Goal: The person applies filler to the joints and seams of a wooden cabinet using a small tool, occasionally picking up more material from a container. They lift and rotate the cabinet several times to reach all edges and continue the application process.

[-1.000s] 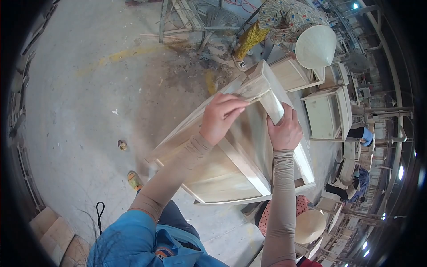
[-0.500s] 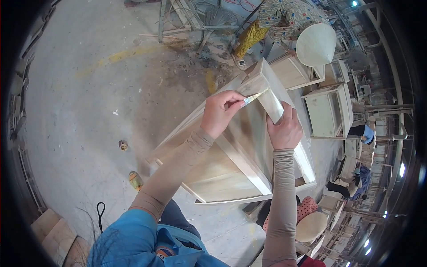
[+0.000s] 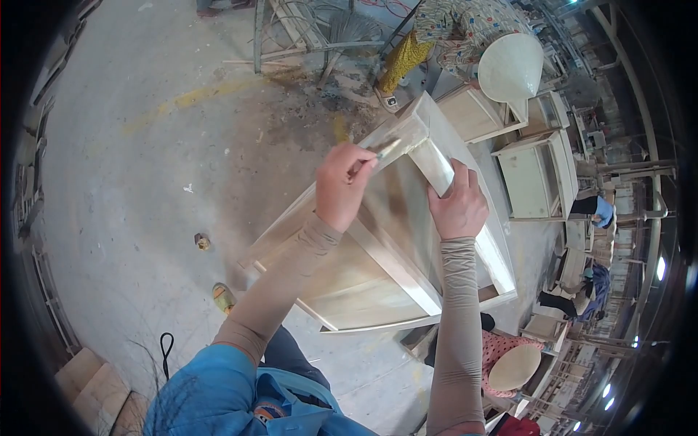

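While the wooden cabinet (image 3: 356, 294) lies tilted right in front of the wearer, open framework facing up, here's the slender tool (image 3: 387, 150), pinched between thumb and fingers of the left hand (image 3: 340, 187), over the end board (image 3: 413, 128). Half a second ago its tip was at the corner by the pale rail (image 3: 432, 163); now it's back along the board, away from that corner, too blurred to tell if it touches. And the right hand (image 3: 459, 201) hasn't let go, wrapped around that same rail! Further out, a co-worker under a conical hat (image 3: 512, 69) bends beyond the far end, and below right, a person in a dotted top (image 3: 497, 349) has shifted slightly rightward beside the cabinet.
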The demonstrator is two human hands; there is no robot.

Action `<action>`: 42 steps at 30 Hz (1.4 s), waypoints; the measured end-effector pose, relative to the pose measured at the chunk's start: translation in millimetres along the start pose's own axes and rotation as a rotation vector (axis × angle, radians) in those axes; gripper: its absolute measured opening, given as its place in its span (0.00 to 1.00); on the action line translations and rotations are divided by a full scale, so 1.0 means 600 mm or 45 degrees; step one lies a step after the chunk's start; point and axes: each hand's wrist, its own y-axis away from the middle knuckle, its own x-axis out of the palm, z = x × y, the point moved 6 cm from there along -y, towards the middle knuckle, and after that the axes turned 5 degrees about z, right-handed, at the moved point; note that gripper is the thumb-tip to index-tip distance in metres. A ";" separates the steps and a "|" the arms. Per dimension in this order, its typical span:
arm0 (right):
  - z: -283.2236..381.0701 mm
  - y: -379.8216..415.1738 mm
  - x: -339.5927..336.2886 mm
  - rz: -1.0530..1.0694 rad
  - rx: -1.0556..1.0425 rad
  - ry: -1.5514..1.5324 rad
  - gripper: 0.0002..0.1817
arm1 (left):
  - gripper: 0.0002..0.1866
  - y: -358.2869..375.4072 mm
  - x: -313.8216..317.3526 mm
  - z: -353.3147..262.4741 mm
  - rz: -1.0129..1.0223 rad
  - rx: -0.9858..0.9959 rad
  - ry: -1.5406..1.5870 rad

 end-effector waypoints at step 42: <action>-0.007 0.002 0.002 -0.048 -0.040 -0.044 0.31 | 0.11 -0.068 -0.022 -0.077 0.443 0.837 -0.664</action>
